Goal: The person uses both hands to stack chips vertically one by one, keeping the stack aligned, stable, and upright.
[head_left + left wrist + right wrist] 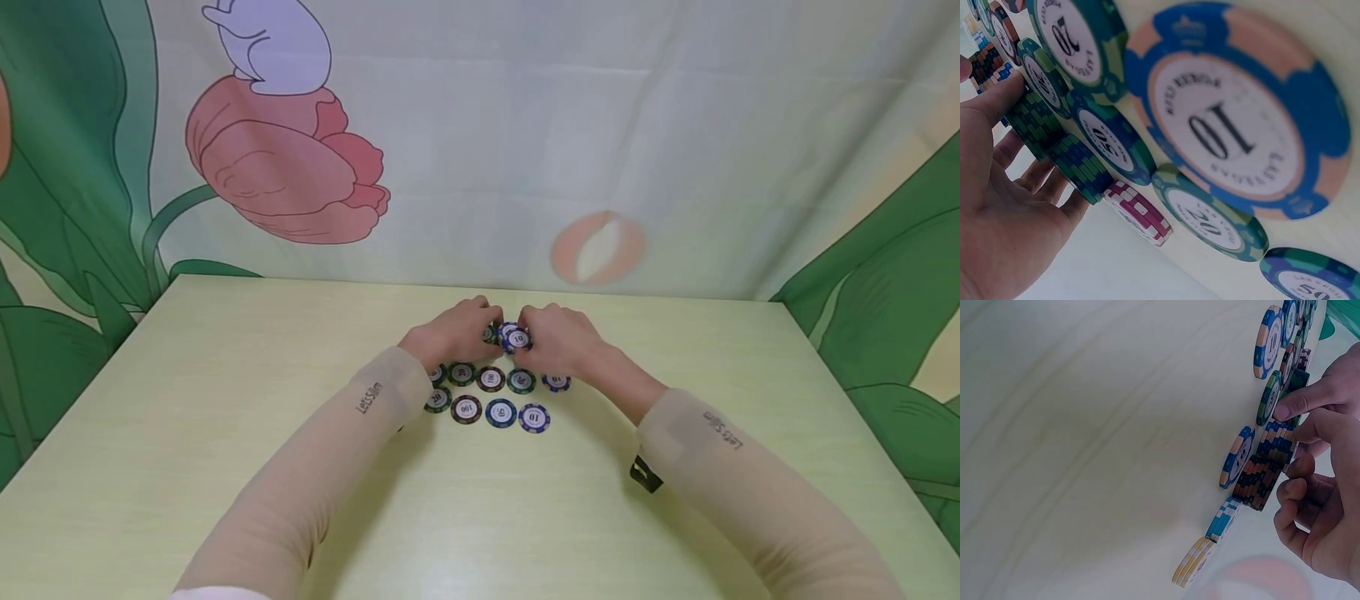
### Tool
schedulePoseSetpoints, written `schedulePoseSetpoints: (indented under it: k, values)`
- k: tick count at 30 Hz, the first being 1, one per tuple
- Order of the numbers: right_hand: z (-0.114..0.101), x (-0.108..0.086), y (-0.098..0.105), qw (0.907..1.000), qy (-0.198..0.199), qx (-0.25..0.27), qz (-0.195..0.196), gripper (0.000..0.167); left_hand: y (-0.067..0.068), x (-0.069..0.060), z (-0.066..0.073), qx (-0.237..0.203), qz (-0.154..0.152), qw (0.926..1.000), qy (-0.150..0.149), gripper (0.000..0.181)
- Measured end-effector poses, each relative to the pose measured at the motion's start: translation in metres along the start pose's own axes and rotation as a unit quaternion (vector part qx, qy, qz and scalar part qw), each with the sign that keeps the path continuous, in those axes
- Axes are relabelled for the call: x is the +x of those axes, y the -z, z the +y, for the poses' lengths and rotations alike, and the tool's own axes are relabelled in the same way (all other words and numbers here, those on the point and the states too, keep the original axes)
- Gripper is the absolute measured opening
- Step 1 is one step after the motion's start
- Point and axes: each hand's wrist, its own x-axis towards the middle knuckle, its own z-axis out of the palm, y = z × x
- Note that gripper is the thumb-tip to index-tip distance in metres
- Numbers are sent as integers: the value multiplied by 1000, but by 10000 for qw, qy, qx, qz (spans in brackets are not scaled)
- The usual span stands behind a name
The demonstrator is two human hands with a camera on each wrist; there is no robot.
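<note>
In the head view, my left hand (462, 332) curls its thumb and fingers around a stack of green poker chips (1034, 127). Its thumb lies on the near side, with the other fingers behind. Just to the right, blue poker chips marked 10 (517, 339) are held at their edge by my right hand (558, 337). The right wrist view has its index finger touching this blue stack (1276, 441), while its other fingers are curled. Both hands partly hide the stacks. Single chips lie flat in rows on the near side, among them a black-edged 100 (467, 409).
More stacks stand along the far row: dark orange-marked chips (1258, 482), light blue chips (1224, 519), yellow chips (1192, 561) and magenta chips (1139, 212). The pale table (225, 400) ends at a printed curtain (480, 150) behind.
</note>
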Motion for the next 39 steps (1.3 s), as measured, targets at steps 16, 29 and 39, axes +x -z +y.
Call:
schedulePoseSetpoints:
  k: [16,29,39]
  values:
    - [-3,-1,-1,9998,118,-57,119,42,0,0,-1,-2,5,10000,-9,47]
    - [3,-2,-1,9995,115,-19,288,30,0,1,0,-31,20,10000,43,47]
    - [4,0,-3,9993,51,-76,366,29,0,2,-1,5,7,10000,-20,49]
